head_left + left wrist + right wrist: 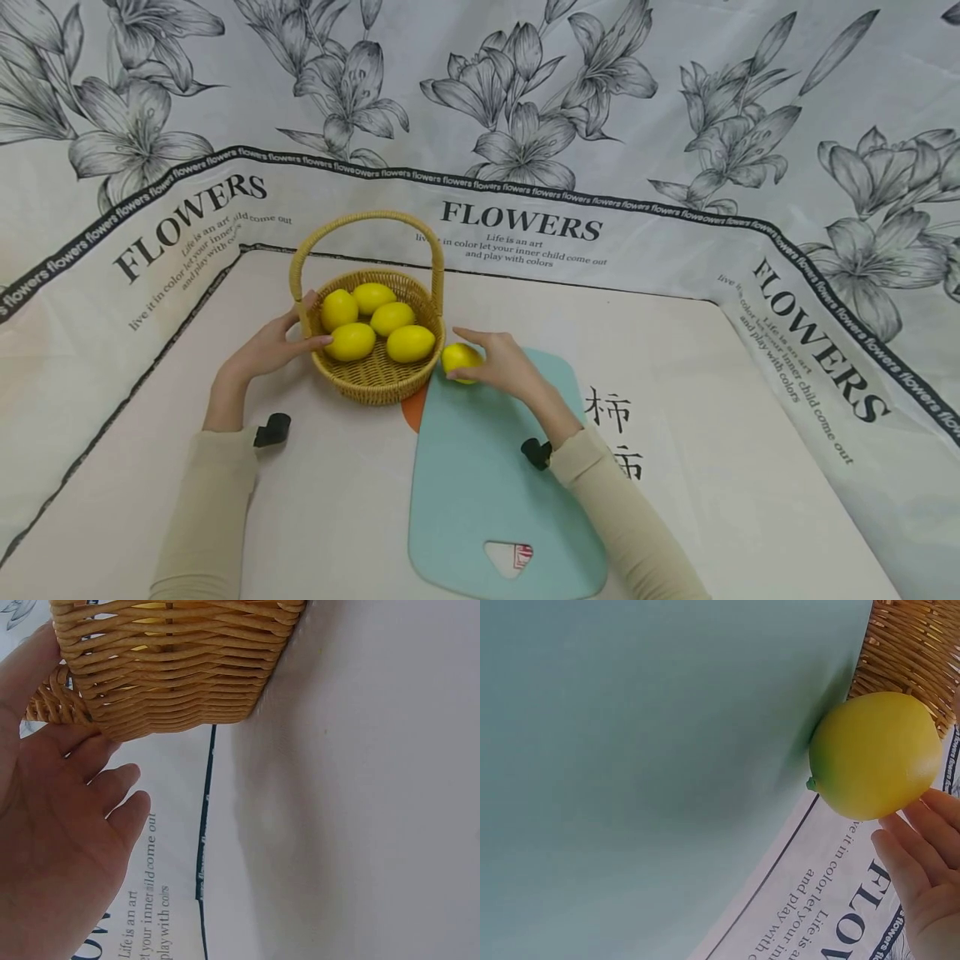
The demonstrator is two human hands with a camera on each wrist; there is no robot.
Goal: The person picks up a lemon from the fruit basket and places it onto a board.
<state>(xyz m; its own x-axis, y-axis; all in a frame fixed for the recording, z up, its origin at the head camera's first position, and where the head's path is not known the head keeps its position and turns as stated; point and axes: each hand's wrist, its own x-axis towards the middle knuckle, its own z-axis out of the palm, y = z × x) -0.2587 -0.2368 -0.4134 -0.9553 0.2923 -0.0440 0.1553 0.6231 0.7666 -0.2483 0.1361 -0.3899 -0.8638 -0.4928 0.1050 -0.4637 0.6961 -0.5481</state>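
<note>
A wicker basket (378, 389) with a tall arched handle stands left of the middle in the head view and holds several yellow lemons (409, 343). My left hand (264, 343) grips its left side, thumb over the rim and fingers outside against the weave. In the left wrist view the wicker wall (172, 682) hides the thumb's tip. Just right of the basket, my right hand (504, 363) holds another lemon (459, 358) between thumb and fingers, by the far end of the light blue cutting board (487, 467). The right wrist view shows this lemon's green stem tip (812, 784).
The white tablecloth (322, 500) bears an orange print (412, 410) beside the board and black characters (609, 408) to its right. Behind and at both sides rises a flower-printed curtain (525, 150). A triangular hole (508, 558) pierces the board's near end.
</note>
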